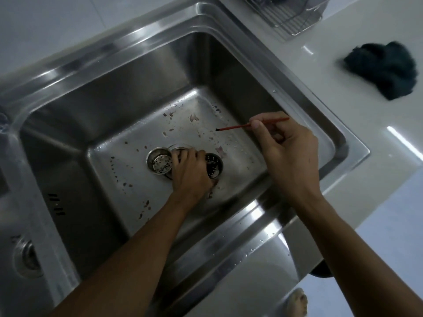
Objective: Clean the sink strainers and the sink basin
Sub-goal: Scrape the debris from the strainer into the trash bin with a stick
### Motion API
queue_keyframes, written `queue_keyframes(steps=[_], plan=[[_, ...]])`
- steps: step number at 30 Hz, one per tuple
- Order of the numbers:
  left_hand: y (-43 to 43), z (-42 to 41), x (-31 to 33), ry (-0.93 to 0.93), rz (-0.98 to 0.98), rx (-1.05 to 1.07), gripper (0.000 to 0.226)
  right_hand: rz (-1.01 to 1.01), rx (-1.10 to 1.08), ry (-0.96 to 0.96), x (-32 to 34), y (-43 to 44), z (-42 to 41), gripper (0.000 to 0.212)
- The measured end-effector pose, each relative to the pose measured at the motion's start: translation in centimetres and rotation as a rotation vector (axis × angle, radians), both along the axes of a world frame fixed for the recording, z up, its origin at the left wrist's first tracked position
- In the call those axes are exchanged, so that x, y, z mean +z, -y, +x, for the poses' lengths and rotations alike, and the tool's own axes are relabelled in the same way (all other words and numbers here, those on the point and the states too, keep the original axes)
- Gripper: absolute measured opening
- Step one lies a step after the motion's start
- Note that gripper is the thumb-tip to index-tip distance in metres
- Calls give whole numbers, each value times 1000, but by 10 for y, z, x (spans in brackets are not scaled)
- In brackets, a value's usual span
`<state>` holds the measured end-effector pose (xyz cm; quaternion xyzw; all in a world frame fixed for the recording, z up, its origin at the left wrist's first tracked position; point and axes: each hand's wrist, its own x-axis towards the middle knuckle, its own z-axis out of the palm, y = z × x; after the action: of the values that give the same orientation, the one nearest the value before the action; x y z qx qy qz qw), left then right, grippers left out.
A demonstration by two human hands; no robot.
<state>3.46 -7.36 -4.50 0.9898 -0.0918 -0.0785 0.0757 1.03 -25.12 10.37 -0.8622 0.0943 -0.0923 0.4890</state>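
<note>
A steel sink basin [128, 110] has food scraps scattered over its floor. At the drain, a steel strainer [160, 164] lies to the left and a dark strainer basket [214, 165] to the right. My left hand [191, 173] rests over the drain between them, fingers curled on the drain ring or a part there; what it grips is hidden. My right hand [286, 147] hovers above the basin's right side, pinching a thin red stick [238, 127] with a dark tip that points left.
A dark green cloth [386, 67] lies on the white counter at the right. A wire dish rack [288, 17] stands at the top. A second basin with its own drain [27, 257] is at the left. A bare foot [297, 303] shows below.
</note>
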Motion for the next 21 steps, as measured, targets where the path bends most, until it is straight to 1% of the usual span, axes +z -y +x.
queue_keyframes(steps=[3,6,8,10,14,17,19,21], plan=[[0,0,17,11,-73,64,68,25,3,5,8,6,-9,13],[4,3,55,22,-183,100,76,32,3,47,24,15,-16,11],[14,6,90,-4,-302,116,85,37,3,89,37,24,-24,11],[27,8,127,5,-408,122,88,17,-9,135,51,34,-31,13],[72,1,193,122,-510,36,87,49,-66,210,82,72,-50,13],[121,-14,225,201,-554,-52,88,104,-144,290,102,115,-76,10],[160,-28,235,204,-590,-106,92,116,-200,302,109,151,-102,9],[206,-44,239,170,-628,-165,101,109,-267,298,108,189,-132,9]])
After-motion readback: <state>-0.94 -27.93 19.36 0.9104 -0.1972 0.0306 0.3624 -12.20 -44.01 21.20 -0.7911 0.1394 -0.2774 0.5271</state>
